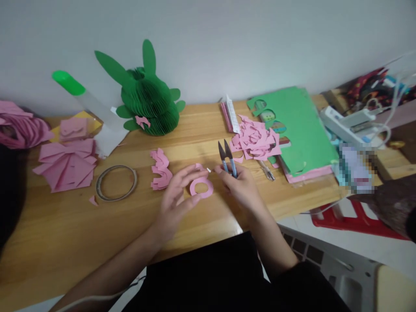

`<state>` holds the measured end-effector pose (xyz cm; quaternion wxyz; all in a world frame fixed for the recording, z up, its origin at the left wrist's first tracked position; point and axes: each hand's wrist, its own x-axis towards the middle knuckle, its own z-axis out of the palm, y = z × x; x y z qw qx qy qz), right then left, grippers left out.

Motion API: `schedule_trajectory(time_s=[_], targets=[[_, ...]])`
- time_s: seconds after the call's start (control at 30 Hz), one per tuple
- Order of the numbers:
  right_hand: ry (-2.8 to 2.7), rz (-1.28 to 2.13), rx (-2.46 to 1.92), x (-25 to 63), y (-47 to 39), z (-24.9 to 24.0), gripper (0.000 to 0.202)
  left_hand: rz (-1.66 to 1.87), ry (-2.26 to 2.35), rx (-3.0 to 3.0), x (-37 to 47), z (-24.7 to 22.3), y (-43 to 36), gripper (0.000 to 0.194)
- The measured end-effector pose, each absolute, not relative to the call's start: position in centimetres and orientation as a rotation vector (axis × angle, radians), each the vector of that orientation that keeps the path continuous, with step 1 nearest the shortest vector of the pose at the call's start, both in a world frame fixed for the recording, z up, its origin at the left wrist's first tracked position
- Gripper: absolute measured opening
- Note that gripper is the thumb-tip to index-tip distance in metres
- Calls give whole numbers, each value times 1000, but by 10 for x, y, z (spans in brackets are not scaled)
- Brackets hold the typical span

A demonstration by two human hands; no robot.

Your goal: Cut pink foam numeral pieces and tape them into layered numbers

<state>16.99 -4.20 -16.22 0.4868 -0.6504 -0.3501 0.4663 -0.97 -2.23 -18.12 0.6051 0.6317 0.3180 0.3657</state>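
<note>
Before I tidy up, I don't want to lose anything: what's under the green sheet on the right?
Under the green sheet, pink paper shows along the near edge, and a multicoloured surface through its cutouts. The rest is covered.

Tabletop [130, 229] surfaced in smooth, lightly glossy wood, ring [210, 187] made of matt pink paper, standing figure [150, 99] formed of finely pleated green paper, snips [233, 167] fitted with dark metal blades

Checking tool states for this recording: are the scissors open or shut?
Open: the scissors in the right hand show a gap between their two dark blades.
</note>
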Motion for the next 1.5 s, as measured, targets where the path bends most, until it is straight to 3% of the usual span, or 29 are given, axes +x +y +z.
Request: schedule_trajectory(time_s=[0.27, 0.57, 0.8, 0.97, 1.5], targets=[[-831, 1121, -1609, 163, -52, -156, 25, 854, 711, 1626, -11, -181, -29, 48], [-865, 1030, -1658, 166, -50, -155, 19, 867, 711, 2060, -10, -175, -32, 65], [-1027, 995, -1866, 173, -63, -166, 19, 808, 880, 2581, -5, -176, -29, 15], [-1157, 1034, -1941, 167, -66, -170, 17, 613, 851, 2717, -4, -175, -30, 18], [-1317, 1066, -2012, 171, -57, -165, 11, 575, 796, 2702, -4, -178, -29, 21]])
